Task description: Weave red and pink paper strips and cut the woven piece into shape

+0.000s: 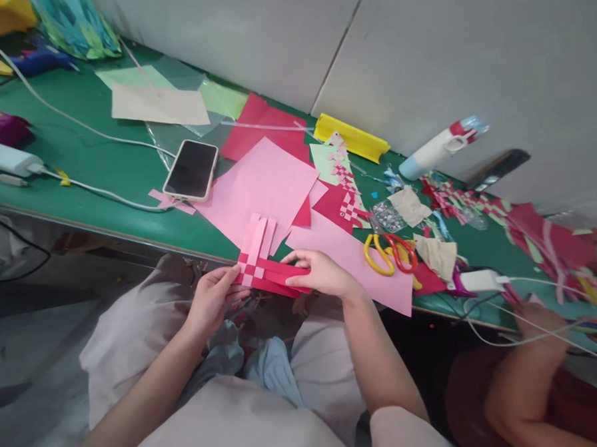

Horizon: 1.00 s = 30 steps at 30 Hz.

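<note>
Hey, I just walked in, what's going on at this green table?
Someone seated is holding a partly woven paper piece in both hands. The left hand grips its pink-and-red checkered end; the right hand is on the loose red strips. Pink strips extend unwoven toward the table, where a phone lies beside a pink sheet.

The near woven paper [252, 272] is showing a pink-and-red check, the table [75, 155] is showing green, and the scissors [394, 247] at right are displaying yellow and red.

A phone [190, 169] lies on the green table [79, 95], a bottle [431, 152] near the wall [419, 50].
</note>
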Tool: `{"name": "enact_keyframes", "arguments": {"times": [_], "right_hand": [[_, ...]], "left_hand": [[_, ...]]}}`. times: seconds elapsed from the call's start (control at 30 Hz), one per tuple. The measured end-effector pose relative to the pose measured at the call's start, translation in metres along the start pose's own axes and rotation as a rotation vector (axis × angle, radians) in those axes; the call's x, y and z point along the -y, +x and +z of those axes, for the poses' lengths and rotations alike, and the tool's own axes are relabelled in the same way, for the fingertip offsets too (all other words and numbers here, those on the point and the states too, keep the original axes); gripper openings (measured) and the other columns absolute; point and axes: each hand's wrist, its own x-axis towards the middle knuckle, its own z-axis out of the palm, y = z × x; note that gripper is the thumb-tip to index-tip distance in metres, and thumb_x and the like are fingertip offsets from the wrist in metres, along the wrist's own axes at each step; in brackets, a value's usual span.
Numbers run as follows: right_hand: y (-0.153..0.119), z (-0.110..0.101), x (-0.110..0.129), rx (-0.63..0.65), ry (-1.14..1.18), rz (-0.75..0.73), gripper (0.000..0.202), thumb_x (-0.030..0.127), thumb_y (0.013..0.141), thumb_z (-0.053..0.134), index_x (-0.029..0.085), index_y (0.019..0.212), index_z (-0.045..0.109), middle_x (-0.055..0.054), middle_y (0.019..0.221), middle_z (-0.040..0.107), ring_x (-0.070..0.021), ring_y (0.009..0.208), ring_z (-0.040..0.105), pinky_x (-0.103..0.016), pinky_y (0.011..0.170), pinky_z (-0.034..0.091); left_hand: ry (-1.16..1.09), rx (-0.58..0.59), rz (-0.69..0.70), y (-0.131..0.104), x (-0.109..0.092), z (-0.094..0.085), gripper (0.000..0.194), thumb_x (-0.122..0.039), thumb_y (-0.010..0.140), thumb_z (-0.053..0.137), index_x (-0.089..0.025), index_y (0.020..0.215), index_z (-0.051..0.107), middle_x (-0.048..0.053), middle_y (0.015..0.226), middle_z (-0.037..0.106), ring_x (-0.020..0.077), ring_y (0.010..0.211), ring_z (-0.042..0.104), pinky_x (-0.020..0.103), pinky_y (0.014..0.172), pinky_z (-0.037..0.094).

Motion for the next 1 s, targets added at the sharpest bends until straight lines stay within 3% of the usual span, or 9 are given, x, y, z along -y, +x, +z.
{"name": "enact_keyframes", "arguments": {"times": [0.17, 0.27, 0.47, 0.57, 0.8, 0.93, 1.0], "right_hand": [[0.002, 0.002, 0.002, -0.019, -0.062, -0.028, 0.032, 0.032, 0.069, 0.075, 0.017, 0.096, 0.066, -0.003, 0.084, 0.072, -0.0174, 0.076, 0.067, -0.024, 0.065, 0.050], [0.005, 0.004, 0.004, -0.078, -0.144, -0.061, 0.027, 0.042, 0.078, 0.066, 0.017, 0.088, 0.069, -0.004, 0.081, 0.072, -0.0188, 0.076, 0.066, -0.027, 0.066, 0.050], [0.011, 0.009, 0.009, -0.157, -0.206, -0.138, 0.018, 0.030, 0.079, 0.063, 0.020, 0.088, 0.075, -0.004, 0.089, 0.076, -0.0196, 0.083, 0.069, -0.029, 0.076, 0.051], [0.014, 0.010, 0.009, -0.153, -0.208, -0.132, 0.019, 0.031, 0.078, 0.065, 0.021, 0.089, 0.076, -0.004, 0.089, 0.077, -0.0203, 0.082, 0.070, -0.030, 0.074, 0.052], [0.017, 0.012, 0.008, -0.133, -0.240, -0.135, 0.017, 0.031, 0.077, 0.067, 0.022, 0.088, 0.077, -0.003, 0.089, 0.077, -0.0207, 0.083, 0.071, -0.030, 0.075, 0.053], [0.007, 0.007, 0.018, -0.143, -0.384, -0.124, 0.016, 0.032, 0.078, 0.068, 0.023, 0.088, 0.077, -0.002, 0.084, 0.076, -0.0189, 0.076, 0.070, -0.029, 0.070, 0.051], [-0.001, 0.006, 0.026, -0.220, -0.523, -0.168, 0.015, 0.031, 0.079, 0.069, 0.023, 0.088, 0.076, -0.002, 0.082, 0.075, -0.0183, 0.073, 0.068, -0.031, 0.070, 0.051]], "left_hand": [[0.045, 0.058, -0.069, 0.004, 0.001, 0.002, 0.036, -0.036, 0.055, 0.087, -0.011, 0.070, 0.066, 0.005, 0.061, 0.071, 0.0112, 0.054, 0.067, 0.017, 0.056, 0.057], [0.058, 0.064, -0.081, 0.005, 0.002, 0.002, 0.037, -0.038, 0.054, 0.087, -0.012, 0.070, 0.066, 0.004, 0.059, 0.070, 0.0120, 0.053, 0.067, 0.013, 0.045, 0.051], [0.027, 0.102, -0.051, 0.007, 0.004, -0.001, 0.041, -0.040, 0.050, 0.088, -0.012, 0.070, 0.066, 0.003, 0.058, 0.069, 0.0113, 0.053, 0.067, 0.015, 0.053, 0.055], [0.030, 0.100, -0.051, 0.008, 0.005, -0.002, 0.041, -0.041, 0.051, 0.088, -0.012, 0.069, 0.065, 0.003, 0.058, 0.069, 0.0112, 0.053, 0.067, 0.013, 0.048, 0.052], [0.020, 0.116, -0.021, 0.008, 0.005, -0.004, 0.040, -0.042, 0.052, 0.087, -0.013, 0.067, 0.064, 0.001, 0.056, 0.066, 0.0102, 0.053, 0.066, 0.015, 0.056, 0.056], [0.027, 0.107, -0.011, 0.006, 0.003, -0.003, 0.040, -0.042, 0.053, 0.086, -0.013, 0.068, 0.065, 0.000, 0.056, 0.066, 0.0107, 0.054, 0.066, 0.016, 0.054, 0.055], [0.036, 0.094, -0.014, 0.005, 0.002, -0.003, 0.040, -0.043, 0.053, 0.086, -0.013, 0.069, 0.065, 0.001, 0.057, 0.066, 0.0111, 0.054, 0.066, 0.015, 0.050, 0.052]]}}
